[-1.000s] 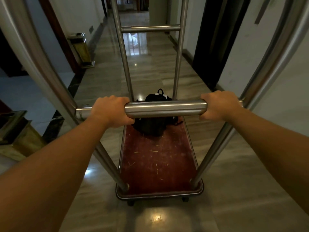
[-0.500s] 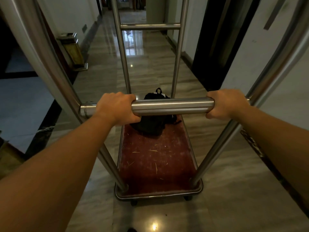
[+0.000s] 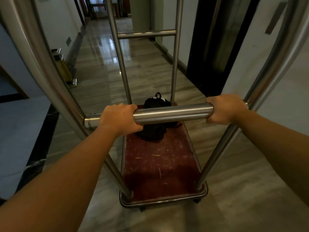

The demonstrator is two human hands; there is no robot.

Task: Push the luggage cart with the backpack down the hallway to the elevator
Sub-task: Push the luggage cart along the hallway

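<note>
The luggage cart (image 3: 163, 171) stands on the polished hallway floor (image 3: 100, 77) with the soft black backpack (image 3: 154, 121) lying loose at the far end of its red carpeted deck; so lightly loaded, it should roll easily but may swing wide on its wheels. The left hand (image 3: 119, 119) and right hand (image 3: 224, 108) each have fingers wrapped tight around the steel handle bar (image 3: 173, 113), which looks the natural hold. A brass bin (image 3: 64, 69) stands by the left wall and a dark doorway (image 3: 215, 44) opens on the right, with open floor between.
</note>
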